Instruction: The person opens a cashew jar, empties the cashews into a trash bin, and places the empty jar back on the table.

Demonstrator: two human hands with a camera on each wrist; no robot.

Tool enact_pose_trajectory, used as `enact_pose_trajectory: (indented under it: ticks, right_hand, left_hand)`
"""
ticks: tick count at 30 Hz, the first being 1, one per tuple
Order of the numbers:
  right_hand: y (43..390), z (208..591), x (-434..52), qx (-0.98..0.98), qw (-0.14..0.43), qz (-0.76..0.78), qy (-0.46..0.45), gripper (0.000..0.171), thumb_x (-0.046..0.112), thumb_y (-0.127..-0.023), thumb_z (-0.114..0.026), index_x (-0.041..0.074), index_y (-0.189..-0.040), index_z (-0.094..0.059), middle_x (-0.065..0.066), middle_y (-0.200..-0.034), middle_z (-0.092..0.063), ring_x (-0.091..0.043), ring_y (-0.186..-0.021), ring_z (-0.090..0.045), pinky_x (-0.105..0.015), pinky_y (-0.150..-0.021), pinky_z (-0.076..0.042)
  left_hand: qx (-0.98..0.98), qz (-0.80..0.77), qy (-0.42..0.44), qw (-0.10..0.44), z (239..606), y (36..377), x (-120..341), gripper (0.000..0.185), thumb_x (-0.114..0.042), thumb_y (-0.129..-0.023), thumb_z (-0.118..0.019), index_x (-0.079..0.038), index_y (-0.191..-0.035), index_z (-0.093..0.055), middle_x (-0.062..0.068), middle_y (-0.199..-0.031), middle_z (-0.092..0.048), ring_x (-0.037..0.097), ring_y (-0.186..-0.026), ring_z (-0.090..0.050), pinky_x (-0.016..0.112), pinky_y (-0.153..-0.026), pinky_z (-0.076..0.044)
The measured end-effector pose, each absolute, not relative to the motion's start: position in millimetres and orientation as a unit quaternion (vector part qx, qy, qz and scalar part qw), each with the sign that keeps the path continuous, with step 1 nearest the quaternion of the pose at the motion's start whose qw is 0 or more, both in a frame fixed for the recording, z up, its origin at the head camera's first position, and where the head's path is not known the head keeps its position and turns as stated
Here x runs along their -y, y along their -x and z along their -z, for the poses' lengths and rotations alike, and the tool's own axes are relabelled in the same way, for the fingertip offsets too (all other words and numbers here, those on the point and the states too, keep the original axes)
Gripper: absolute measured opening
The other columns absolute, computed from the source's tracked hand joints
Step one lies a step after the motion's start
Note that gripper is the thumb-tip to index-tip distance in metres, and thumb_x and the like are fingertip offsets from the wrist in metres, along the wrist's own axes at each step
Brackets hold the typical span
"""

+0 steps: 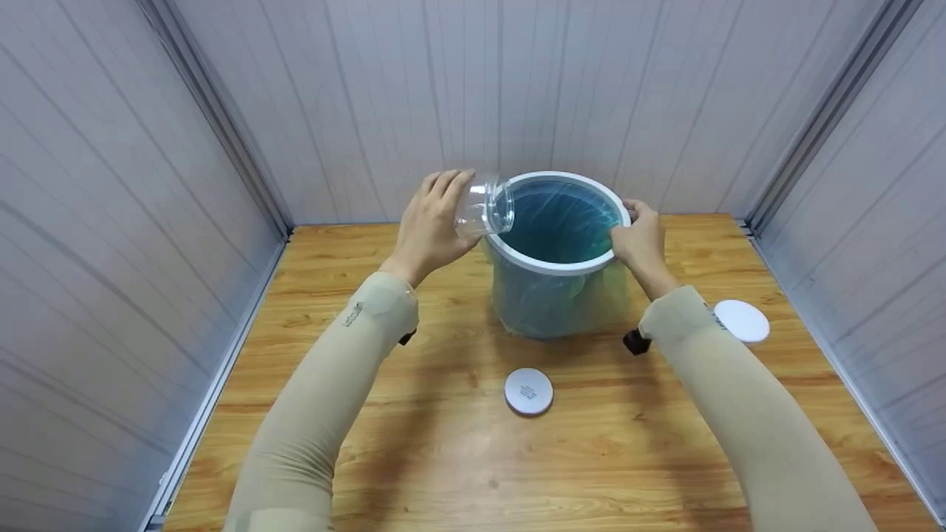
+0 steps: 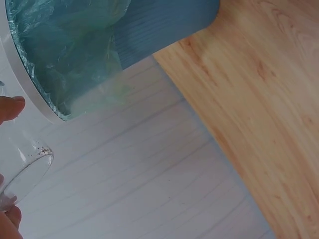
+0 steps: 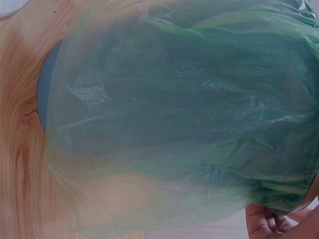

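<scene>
Two bare hands, left hand [image 1: 432,225] and right hand [image 1: 641,240], uncovered from the wrist on. Both arms clad in close-fitting beige sleeves: left sleeve [image 1: 318,399], right sleeve [image 1: 746,406], of smooth stretchy cloth, wrinkled slightly near the cuffs. Small dark printed marking [image 1: 352,313] on the left sleeve just behind the cuff; lettering too small to read. Another small marking at the right cuff, mostly hidden. Black camera mount [image 1: 635,341] strapped beneath the right wrist; part of a second black mount [image 1: 406,338] peeking from under the left wrist. No rings or watch visible.
</scene>
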State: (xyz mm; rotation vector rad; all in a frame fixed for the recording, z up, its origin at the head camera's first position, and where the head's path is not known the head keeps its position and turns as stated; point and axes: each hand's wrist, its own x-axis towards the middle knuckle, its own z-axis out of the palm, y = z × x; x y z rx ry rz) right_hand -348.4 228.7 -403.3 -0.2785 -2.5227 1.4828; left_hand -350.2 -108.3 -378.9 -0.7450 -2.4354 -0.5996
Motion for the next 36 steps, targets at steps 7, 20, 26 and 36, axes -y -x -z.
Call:
enact_pose_trajectory:
  ticks: [7,20,26,36]
  right_hand:
    - [347.6,402.4,-230.5,0.853,0.098,-0.503,0.095,0.062,-0.003,-0.098,-0.049,-0.004,-0.159,-0.047,-0.029,-0.153,-0.058,-0.040,-0.138,-0.060,-0.051,-0.118,-0.053]
    - [348.0,403.0,-226.9,0.846,0.086,-0.516,0.098,0.061,-0.004,-0.101,-0.050,-0.003,-0.161,-0.045,-0.028,-0.156,-0.056,-0.040,-0.142,-0.058,-0.051,-0.119,-0.051]
    - [349.2,403.2,-225.5,0.849,0.083,-0.513,0.098,0.062,-0.003,-0.100,-0.050,-0.002,-0.162,-0.045,-0.027,-0.156,-0.056,-0.040,-0.141,-0.058,-0.051,-0.118,-0.052]
    - [349.2,404.1,-227.5,0.851,0.093,-0.509,0.094,0.062,-0.003,-0.098,-0.052,-0.004,-0.159,-0.048,-0.028,-0.153,-0.059,-0.041,-0.138,-0.060,-0.052,-0.117,-0.053]
  left_hand:
    - [0.900,0.245,0.263,0.248,386.4,346.0,108.5,0.093,-0.023,-0.080,-0.095,-0.004,-0.159,-0.050,0.017,-0.156,-0.057,0.036,-0.146,-0.050,0.048,-0.125,-0.044]
    - [0.893,0.303,0.228,0.241,407.3,338.6,116.7,0.093,-0.026,-0.082,-0.093,-0.005,-0.160,-0.047,0.017,-0.159,-0.055,0.035,-0.151,-0.047,0.048,-0.126,-0.042]
    - [0.883,0.327,0.220,0.253,417.0,335.5,119.8,0.096,-0.030,-0.080,-0.096,-0.002,-0.159,-0.048,0.019,-0.157,-0.056,0.037,-0.149,-0.049,0.050,-0.126,-0.042]
    - [0.869,0.365,0.195,0.270,441.6,329.6,124.0,0.100,-0.031,-0.079,-0.098,0.002,-0.157,-0.046,0.023,-0.153,-0.057,0.039,-0.141,-0.055,0.051,-0.120,-0.049]
